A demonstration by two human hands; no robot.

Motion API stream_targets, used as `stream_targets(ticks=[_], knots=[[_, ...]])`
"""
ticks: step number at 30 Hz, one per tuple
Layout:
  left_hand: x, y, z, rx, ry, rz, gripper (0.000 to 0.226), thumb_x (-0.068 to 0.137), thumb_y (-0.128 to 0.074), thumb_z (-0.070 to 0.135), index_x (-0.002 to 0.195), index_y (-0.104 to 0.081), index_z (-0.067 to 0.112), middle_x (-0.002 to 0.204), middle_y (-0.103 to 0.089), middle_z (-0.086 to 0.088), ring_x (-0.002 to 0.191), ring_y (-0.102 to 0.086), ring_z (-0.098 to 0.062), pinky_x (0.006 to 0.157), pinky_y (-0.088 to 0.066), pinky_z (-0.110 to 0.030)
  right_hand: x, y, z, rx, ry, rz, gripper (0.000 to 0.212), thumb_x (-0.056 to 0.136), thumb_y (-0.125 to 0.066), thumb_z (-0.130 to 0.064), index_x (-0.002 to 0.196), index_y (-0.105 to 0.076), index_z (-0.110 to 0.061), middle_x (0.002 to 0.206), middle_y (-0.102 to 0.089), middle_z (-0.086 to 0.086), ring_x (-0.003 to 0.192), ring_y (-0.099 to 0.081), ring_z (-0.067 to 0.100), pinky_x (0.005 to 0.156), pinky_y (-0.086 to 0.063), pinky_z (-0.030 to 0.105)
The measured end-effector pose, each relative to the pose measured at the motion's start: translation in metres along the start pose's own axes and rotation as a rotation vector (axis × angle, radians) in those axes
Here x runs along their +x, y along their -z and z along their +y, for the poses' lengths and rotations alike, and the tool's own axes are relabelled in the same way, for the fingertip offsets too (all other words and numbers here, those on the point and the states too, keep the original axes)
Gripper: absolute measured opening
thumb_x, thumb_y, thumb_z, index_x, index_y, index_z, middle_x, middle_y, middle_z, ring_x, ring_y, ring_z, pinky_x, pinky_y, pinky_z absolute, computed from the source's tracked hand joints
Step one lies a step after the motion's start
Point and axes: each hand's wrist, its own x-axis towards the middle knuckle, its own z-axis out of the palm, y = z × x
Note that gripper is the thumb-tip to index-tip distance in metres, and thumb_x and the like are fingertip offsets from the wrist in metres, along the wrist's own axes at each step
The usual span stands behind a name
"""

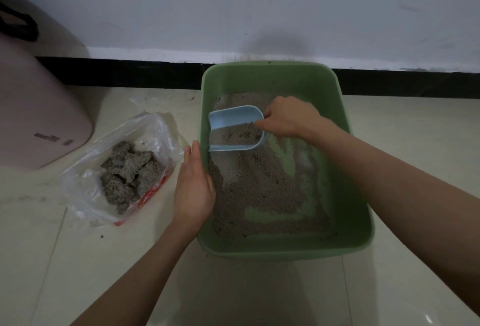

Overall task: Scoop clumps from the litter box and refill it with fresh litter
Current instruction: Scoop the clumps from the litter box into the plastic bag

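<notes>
A green litter box (345,245) stands on the floor by the wall, with a thin layer of grey litter (259,185) and bare green patches on its bottom. My right hand (288,118) grips the handle of a light blue scoop (233,118), held over the box's far left part and loaded with litter. With straight fingers, my left hand (193,185) rests against the box's left rim. Left of the box lies an opened clear plastic bag (83,177) holding several grey clumps (130,172).
A pink plastic container (33,107) with a black handle stands at the far left. A white wall with a black baseboard (124,72) runs behind the box. Pale floor tiles (259,294) surround everything.
</notes>
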Motion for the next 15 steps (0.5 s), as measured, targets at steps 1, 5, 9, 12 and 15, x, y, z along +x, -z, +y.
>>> stream_targets(ticks=[1,5,9,12,15], knots=[[0.0,0.0,0.0,0.0,0.0,0.0,0.066,0.092,-0.036,0.001,0.149,-0.004,0.01,0.157,-0.01,-0.014,0.144,-0.012,-0.025,0.114,-0.018,-0.034,0.001,0.003,-0.003,-0.035,0.014,0.008,0.033,0.086,-0.053,-0.04,0.077,-0.067,-0.012,0.057,-0.051,-0.002,0.054,-0.05,0.017,0.057,-0.043,0.024],[0.0,-0.001,0.0,-0.003,0.002,0.005,0.066,0.092,-0.036,0.001,0.149,-0.003,0.01,0.157,-0.008,-0.013,0.145,-0.009,-0.023,0.115,-0.015,-0.033,0.004,0.015,-0.012,-0.09,0.035,0.007,0.027,0.085,-0.054,-0.037,0.074,-0.062,-0.014,0.057,-0.05,-0.002,0.05,-0.047,0.015,0.053,-0.039,0.021],[0.0,-0.001,0.0,-0.008,-0.008,0.005,0.066,0.092,-0.035,0.001,0.149,-0.003,0.009,0.157,-0.008,-0.013,0.145,-0.007,-0.022,0.117,-0.015,-0.034,0.004,0.019,-0.016,-0.094,0.035,-0.008,0.024,0.084,-0.055,-0.034,0.072,-0.062,-0.015,0.058,-0.052,-0.002,0.052,-0.048,0.015,0.054,-0.038,0.022],[0.0,-0.001,0.0,-0.01,-0.004,0.009,0.066,0.092,-0.035,0.0,0.149,-0.004,0.009,0.156,-0.009,-0.015,0.145,-0.008,-0.023,0.116,-0.015,-0.034,0.003,0.02,-0.018,-0.101,0.037,-0.013,0.024,0.083,-0.055,-0.033,0.067,-0.058,-0.015,0.055,-0.049,-0.002,0.05,-0.045,0.014,0.051,-0.034,0.02],[0.0,-0.001,0.0,-0.004,0.003,0.006,0.065,0.092,-0.035,0.001,0.149,-0.004,0.009,0.156,-0.009,-0.015,0.145,-0.01,-0.024,0.116,-0.016,-0.034,0.001,0.023,-0.021,-0.117,0.042,-0.011,0.029,0.084,-0.055,-0.032,0.059,-0.051,-0.016,0.053,-0.046,-0.003,0.047,-0.042,0.014,0.049,-0.032,0.02]])
